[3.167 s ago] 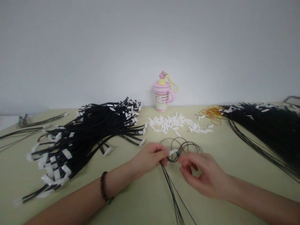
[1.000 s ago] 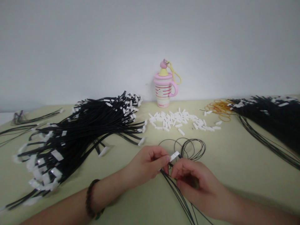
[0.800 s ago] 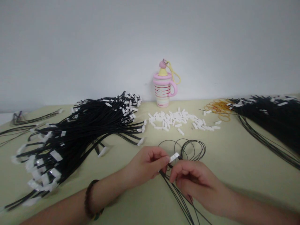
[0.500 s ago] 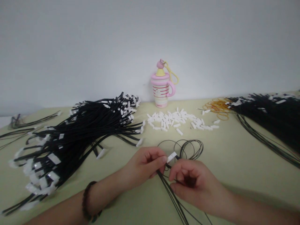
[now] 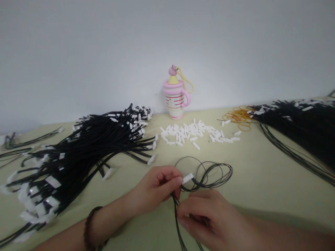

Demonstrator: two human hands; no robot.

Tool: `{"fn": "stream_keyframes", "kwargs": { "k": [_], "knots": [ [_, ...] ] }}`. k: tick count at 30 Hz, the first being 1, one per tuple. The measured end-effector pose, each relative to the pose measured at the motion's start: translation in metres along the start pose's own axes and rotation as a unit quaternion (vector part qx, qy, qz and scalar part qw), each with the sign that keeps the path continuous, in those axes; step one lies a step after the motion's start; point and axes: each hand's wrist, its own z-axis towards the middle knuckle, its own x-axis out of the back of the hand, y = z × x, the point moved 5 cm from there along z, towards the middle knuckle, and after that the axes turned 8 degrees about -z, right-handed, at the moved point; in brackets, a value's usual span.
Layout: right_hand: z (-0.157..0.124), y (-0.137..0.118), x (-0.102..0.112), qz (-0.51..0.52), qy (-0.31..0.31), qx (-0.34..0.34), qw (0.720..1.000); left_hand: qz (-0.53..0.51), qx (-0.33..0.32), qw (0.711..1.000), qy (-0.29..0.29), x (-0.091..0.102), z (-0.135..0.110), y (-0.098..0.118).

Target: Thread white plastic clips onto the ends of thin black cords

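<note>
My left hand [image 5: 164, 184] is closed, thumb against fingers, on a bunch of thin black wires [image 5: 221, 174] beside a white connector [image 5: 187, 178]. Beyond the connector the wires curl in loose loops on the table; their other run hangs down toward the near edge. Just below and to the right, my right hand [image 5: 206, 216] has its thumb and forefinger pinched at the hanging wires. Its other fingers are curled, and the exact spot of the pinch is partly hidden.
A large bundle of black cables [image 5: 89, 139] with white connectors lies at left. Loose white connectors [image 5: 188, 132] are scattered at centre, before a pink striped cup [image 5: 175, 101]. Yellow rubber bands [image 5: 237, 116] and another black wire pile [image 5: 300, 125] lie at right on the table [image 5: 264, 174].
My right hand has moved down and left from beside the connector, its fingers closing at the hanging wires. The wire loops have spread to the right. The whole view has shifted slightly.
</note>
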Motion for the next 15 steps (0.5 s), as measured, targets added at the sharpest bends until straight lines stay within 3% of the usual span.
{"fn": "stream_keyframes", "kwargs": {
  "k": [5, 9, 12, 14, 15],
  "knots": [
    [-0.003, 0.0, -0.003, -0.038, -0.004, 0.01, 0.999, -0.001, 0.009, 1.0, -0.005, 0.0, 0.0, -0.002],
    [-0.003, 0.004, 0.0, 0.067, -0.001, -0.061, 0.996, -0.005, 0.018, 1.0, 0.005, 0.002, 0.002, -0.001],
    [-0.001, 0.006, 0.013, 0.275, 0.0, -0.167, 0.947, -0.03, 0.034, 0.999, 0.024, 0.003, 0.004, 0.0],
    [0.0, 0.003, 0.032, 0.394, 0.006, -0.19, 0.899, -0.05, 0.039, 0.997, 0.037, 0.004, 0.005, 0.001],
    [0.0, 0.001, 0.045, 0.419, 0.022, -0.186, 0.889, -0.059, 0.041, 0.997, 0.042, 0.004, 0.006, 0.001]
  ]
}}
